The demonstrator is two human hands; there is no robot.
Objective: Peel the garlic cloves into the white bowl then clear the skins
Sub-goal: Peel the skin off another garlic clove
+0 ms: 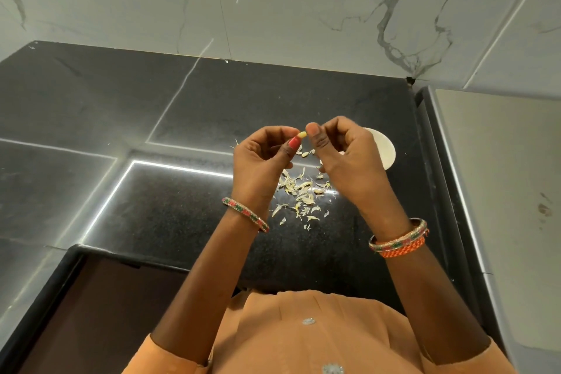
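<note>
In the head view we see two hands raised above a black speckled stone worktop. Between them is one small pale yellow garlic clove. The left hand has its fingers curled, and pinches the clove's near end between the thumb, which has a red-painted nail, and the fingertips. The right hand is also curled, its thumb and forefinger closed on the clove's other end. We count one clove in the hands; any others are hidden.

Below the hands, one loose scatter of pale papery garlic skins lies on the worktop, too many small flakes for us to count. One round white bowl stands on the worktop just behind the right hand, which covers most of it; we cannot tell what it holds.

We count one patterned red-and-green bangle on the left wrist, and two bands on the right wrist, a patterned bangle and an orange one. The person wears an orange garment. One grey-veined white marble wall rises behind the worktop.
</note>
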